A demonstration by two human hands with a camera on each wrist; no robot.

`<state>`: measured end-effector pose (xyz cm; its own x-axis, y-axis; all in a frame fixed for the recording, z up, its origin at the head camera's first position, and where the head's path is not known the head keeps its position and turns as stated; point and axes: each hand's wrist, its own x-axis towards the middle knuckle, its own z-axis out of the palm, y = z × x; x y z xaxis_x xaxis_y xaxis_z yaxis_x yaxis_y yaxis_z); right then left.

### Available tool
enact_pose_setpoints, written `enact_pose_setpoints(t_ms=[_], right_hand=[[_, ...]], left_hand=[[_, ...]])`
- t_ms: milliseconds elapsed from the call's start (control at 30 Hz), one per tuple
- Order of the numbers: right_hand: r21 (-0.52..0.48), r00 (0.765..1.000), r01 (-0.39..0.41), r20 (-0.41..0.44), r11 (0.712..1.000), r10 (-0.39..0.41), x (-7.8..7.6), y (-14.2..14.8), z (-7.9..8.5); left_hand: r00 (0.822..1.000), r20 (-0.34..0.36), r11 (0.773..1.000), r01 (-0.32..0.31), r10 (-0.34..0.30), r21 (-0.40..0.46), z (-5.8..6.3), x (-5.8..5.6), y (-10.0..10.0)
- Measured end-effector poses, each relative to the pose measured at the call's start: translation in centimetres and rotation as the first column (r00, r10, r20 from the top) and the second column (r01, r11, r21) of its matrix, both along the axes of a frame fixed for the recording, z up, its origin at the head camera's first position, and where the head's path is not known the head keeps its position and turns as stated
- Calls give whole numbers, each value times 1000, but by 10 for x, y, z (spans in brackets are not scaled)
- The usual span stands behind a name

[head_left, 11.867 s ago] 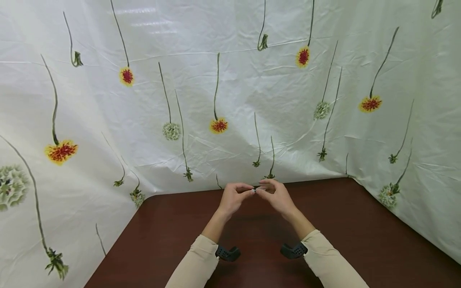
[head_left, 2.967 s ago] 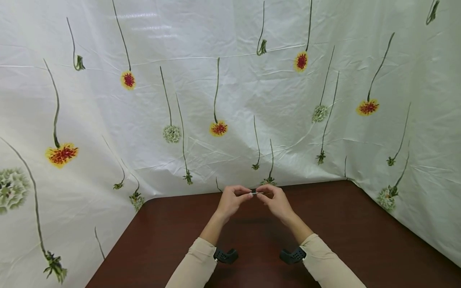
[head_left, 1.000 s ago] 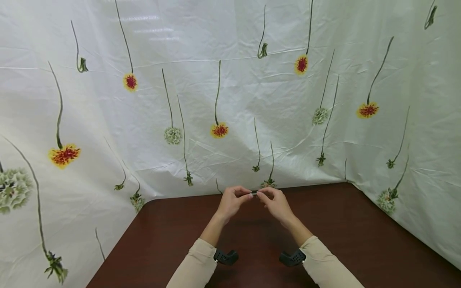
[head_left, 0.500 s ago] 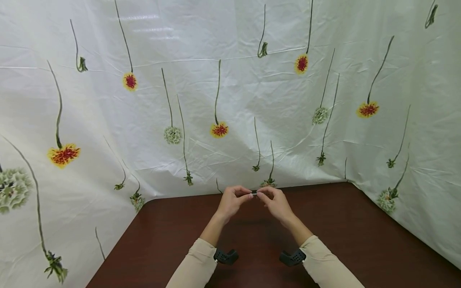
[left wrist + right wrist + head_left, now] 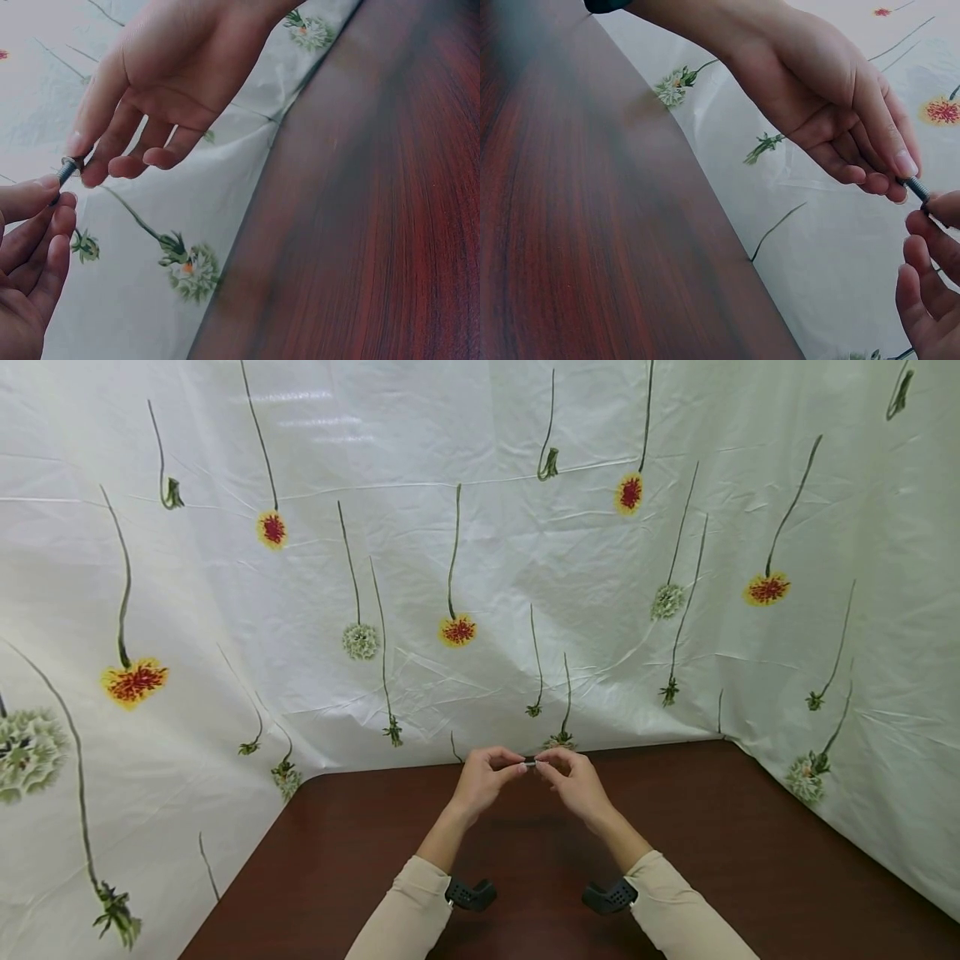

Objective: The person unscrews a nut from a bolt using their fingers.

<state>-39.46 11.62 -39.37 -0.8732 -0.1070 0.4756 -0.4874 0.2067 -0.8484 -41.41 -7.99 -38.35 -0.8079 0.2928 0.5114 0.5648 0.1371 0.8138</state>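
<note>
Both hands meet in mid-air near the table's far edge, fingertips close together around a small metal bolt [image 5: 530, 763]. My left hand [image 5: 480, 777] pinches one end between thumb and index finger. From the other side, my right hand [image 5: 579, 783] pinches the opposite end with thumb and index finger. In the left wrist view the threaded bolt [image 5: 66, 172] runs between the fingertips, with a small ring-like piece [image 5: 72, 162] at the right hand's thumb. Its threaded shank [image 5: 917, 189] also shows in the right wrist view. The fingertips hide both ends.
A dark reddish-brown wooden table [image 5: 360, 843] lies under the hands. Behind and beside it hangs a white curtain [image 5: 495, 552] printed with flowers and stems, close to the table's far edge. Black bands [image 5: 471, 893] with devices sit on both wrists, by the beige sleeves.
Compared with the oldest frame, the head view has tilted slightly and more of the bolt shows between the fingertips. Over the last second the hands hold nearly the same pose.
</note>
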Motion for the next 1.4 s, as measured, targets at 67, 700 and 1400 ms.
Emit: enact_pose_setpoints(t_ms=[67,700,1400], right_hand=[[-2,1000,-16,-13,1000,16,0,0,0],[4,1000,-8,-17,1000,8,-2,0,-2],[15,1000,-2,2,1000,2,0,1,0]], left_hand=[[1000,-2,1000,-7,7,-7,0,0,0],[1000,-12,1000,-1,0,-10,-4,-6,-1],[1000,-6,1000,-2,2,-12,-3,-5,-2]])
